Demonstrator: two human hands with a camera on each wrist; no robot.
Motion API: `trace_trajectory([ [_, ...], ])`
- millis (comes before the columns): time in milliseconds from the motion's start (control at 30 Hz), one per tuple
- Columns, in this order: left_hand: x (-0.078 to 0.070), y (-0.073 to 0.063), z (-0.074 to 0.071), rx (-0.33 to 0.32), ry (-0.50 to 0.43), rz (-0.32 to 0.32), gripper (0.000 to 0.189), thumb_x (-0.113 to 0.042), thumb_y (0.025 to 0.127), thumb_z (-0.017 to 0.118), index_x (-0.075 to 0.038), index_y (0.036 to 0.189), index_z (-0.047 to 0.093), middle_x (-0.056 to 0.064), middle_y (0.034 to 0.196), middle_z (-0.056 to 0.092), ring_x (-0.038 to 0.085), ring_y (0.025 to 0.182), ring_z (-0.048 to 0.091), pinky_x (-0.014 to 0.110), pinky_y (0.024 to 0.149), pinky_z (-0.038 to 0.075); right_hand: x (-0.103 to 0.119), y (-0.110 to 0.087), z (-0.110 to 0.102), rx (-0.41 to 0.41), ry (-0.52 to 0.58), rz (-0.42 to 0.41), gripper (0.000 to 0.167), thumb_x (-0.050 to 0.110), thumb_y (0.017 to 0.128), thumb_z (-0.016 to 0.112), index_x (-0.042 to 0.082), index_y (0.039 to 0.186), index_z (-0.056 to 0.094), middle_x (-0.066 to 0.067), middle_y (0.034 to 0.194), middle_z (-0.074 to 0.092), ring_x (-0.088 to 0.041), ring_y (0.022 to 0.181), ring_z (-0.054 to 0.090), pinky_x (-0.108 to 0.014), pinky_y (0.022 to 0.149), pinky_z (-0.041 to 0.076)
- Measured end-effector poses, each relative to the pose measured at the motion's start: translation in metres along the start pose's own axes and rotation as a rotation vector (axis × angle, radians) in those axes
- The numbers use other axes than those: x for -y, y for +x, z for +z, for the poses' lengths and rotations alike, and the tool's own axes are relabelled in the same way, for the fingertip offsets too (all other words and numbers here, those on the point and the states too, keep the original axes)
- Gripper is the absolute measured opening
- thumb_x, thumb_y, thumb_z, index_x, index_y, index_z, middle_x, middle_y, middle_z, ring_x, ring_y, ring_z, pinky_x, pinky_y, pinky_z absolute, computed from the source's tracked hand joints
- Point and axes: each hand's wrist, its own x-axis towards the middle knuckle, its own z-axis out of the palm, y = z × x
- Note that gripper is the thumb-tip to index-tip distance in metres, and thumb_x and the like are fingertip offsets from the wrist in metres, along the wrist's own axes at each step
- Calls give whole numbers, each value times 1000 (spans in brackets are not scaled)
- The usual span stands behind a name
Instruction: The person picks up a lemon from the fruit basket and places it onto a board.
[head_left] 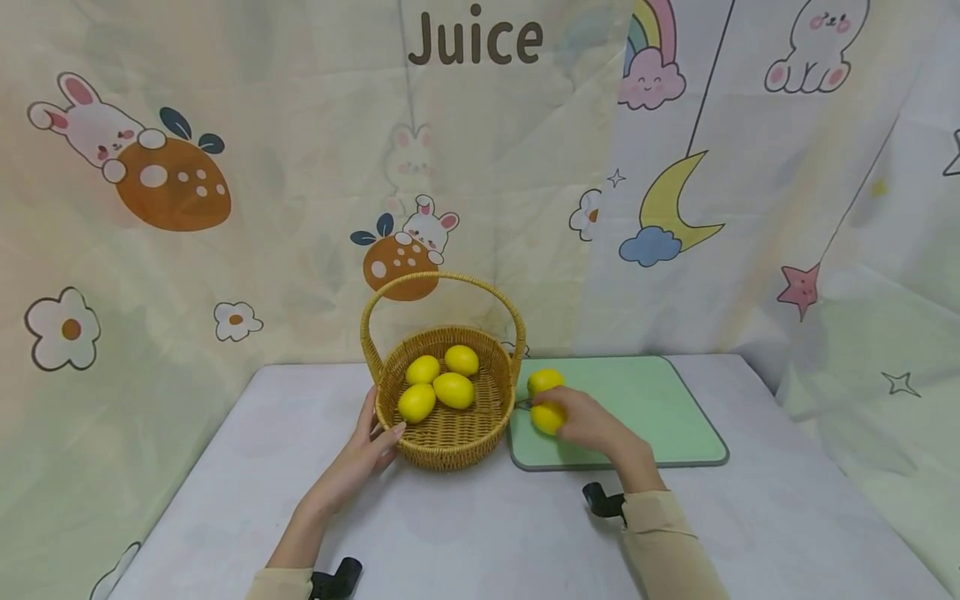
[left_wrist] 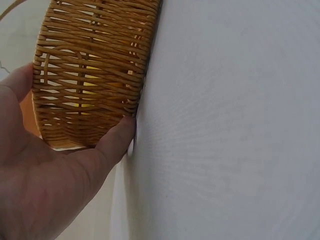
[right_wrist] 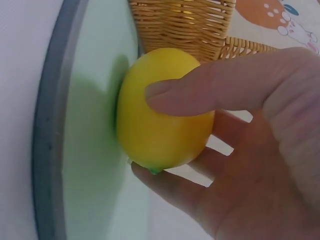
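A brown wicker basket (head_left: pixel 450 446) with a tall arched handle stands on the table, several yellow lemons (head_left: pixel 453 390) lying inside it. My left hand (head_left: pixel 365 450) holds the basket by its left side, and in the left wrist view its digits span the woven wall (left_wrist: pixel 95 75) from rim to base. Over the green cutting board (head_left: pixel 637 408), my right hand (head_left: pixel 588 421) grips a lemon (right_wrist: pixel 165 115), thumb across its side and fingers round the far side. Just behind that lemon, another lemon (head_left: pixel 545 381) sits on the board, partly covered by the hand.
The cutting board lies right of the basket, its left edge close to the basket wall. Both rest on a white-covered table (head_left: pixel 480 533). A printed cloth backdrop (head_left: pixel 300 208) hangs behind the table. Black wrist mounts (head_left: pixel 603 500) sit at both sleeves.
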Motion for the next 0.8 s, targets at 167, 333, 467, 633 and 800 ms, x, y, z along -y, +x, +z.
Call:
trace_trajectory([
  [167, -1, 0, 0, 2, -3, 2, 86, -48, 99, 56, -57, 150, -13, 7, 168, -11, 33, 156, 9, 47, 116, 39, 2, -2, -2, -2, -29, 2, 60, -18, 72, 56, 8, 126, 66, -11, 129, 65, -28, 113, 58, -53, 101, 49],
  [333, -1, -1, 0, 3, -6, -1, 86, -48, 99, 56, -57, 150, -12, 7, 168, -11, 32, 155, 11, 48, 116, 38, 6, -5, -7, -11, -20, 25, 59, -16, 75, 57, 7, 129, 65, -14, 136, 61, -33, 124, 55, -56, 108, 46],
  [467, 0, -1, 0, 2, -6, 1, 86, -48, 99, 56, -57, 150, -12, 7, 168, -10, 32, 155, 11, 48, 116, 38, 8, -6, -11, -13, -11, 48, 56, -14, 76, 59, 7, 128, 66, -15, 138, 58, -37, 131, 51, -59, 112, 41],
  [633, 0, -1, 0, 5, -11, 3, 86, -47, 99, 56, -57, 149, -12, 7, 168, -11, 32, 155, 10, 48, 116, 38, 12, -8, -16, -8, -14, 83, 51, -10, 79, 63, 7, 128, 65, -17, 141, 56, -41, 135, 47, -61, 113, 39],
  [800, 0, -1, 0, 5, -12, -3, 86, -48, 98, 56, -57, 149, -12, 8, 167, -11, 31, 155, 11, 47, 116, 39, 15, -11, -21, -6, -2, 106, 49, -6, 84, 63, 7, 131, 63, -16, 143, 55, -40, 136, 46, -61, 113, 39],
])
